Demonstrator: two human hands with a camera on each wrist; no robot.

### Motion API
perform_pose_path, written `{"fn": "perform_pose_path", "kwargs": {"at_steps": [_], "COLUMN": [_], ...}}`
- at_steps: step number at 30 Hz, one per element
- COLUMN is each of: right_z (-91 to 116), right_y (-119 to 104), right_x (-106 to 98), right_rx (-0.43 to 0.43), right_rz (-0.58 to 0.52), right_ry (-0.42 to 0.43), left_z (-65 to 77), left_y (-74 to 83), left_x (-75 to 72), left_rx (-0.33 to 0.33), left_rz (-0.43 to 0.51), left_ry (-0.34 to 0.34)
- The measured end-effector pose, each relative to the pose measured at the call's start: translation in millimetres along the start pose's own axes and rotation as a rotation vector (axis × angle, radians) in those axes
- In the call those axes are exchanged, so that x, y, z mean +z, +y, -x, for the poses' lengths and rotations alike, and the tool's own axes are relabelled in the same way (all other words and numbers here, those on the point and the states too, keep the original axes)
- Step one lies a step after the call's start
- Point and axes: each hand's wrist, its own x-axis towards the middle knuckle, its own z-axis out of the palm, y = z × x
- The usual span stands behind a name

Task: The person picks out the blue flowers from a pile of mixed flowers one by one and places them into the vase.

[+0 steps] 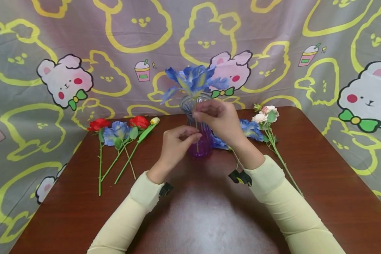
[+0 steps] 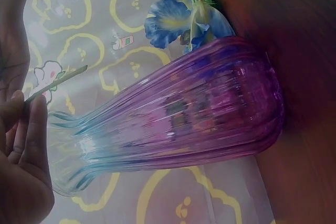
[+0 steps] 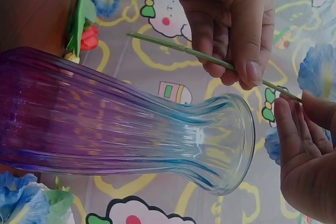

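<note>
A blue iris-like artificial flower (image 1: pixel 192 79) stands upright in both hands, its bloom above the vase's rim in the head view. My right hand (image 1: pixel 223 118) pinches the thin green stem (image 3: pixel 210 59) just under the bloom. Lower down, my left hand (image 1: pixel 179 141) pinches the same stem between thumb and fingers; the bare stem end sticks out below it. Behind the hands stands a ribbed glass vase (image 1: pixel 206 143), purple at the base and fading to pale blue and clear at its flared mouth. In the right wrist view, the stem is outside the vase, beside its mouth.
At the left on the brown table (image 1: pixel 63 211) lie red roses (image 1: pixel 139 122), a blue flower (image 1: pixel 115 133) and a pale tulip (image 1: pixel 155 121). More blue flowers (image 1: pixel 251 129) and a pale pink-white flower stem (image 1: pixel 265 115) lie right of the vase. A patterned cloth (image 1: pixel 120 70) hangs behind.
</note>
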Motion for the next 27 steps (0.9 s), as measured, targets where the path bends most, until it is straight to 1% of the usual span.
{"fn": "perform_pose_path", "kwargs": {"at_steps": [4, 9, 14, 16, 17, 18, 21, 24, 27], "right_z": [1.4, 1.7, 1.4, 0.5, 0.0, -0.6, -2.7, -2.8, -2.0], "right_y": [-0.3, 1.1, 2.0, 9.9, 13.8, 17.7, 27.8, 19.6, 7.8], "right_x": [0.4, 0.5, -0.1, -0.4, -0.5, -0.6, -1.1, -2.5, -4.7], "right_rx": [0.010, 0.008, 0.013, 0.012, 0.010, 0.005, -0.005, -0.002, 0.004], "right_rz": [0.008, -0.011, -0.023, -0.039, -0.048, -0.054, -0.066, -0.054, -0.041], "right_ry": [-0.001, 0.001, 0.002, 0.001, 0.001, 0.002, 0.000, 0.002, 0.001], "left_z": [1.4, 1.9, 2.4, 2.5, 2.7, 2.5, 2.0, 1.6, 2.3], "left_y": [0.5, -1.9, -23.3, -30.5, -31.5, -30.8, -20.2, -8.0, -4.0], "left_x": [0.5, 1.1, 3.3, 3.9, 4.1, 3.9, 2.4, -0.4, -3.6], "left_rx": [-0.013, -0.021, -0.007, 0.009, 0.014, 0.017, 0.031, 0.047, 0.058], "left_rz": [0.008, 0.034, 0.034, 0.022, 0.017, 0.013, 0.014, 0.011, 0.005], "left_ry": [-0.007, -0.025, -0.034, -0.039, -0.041, -0.044, -0.053, -0.056, -0.052]}}
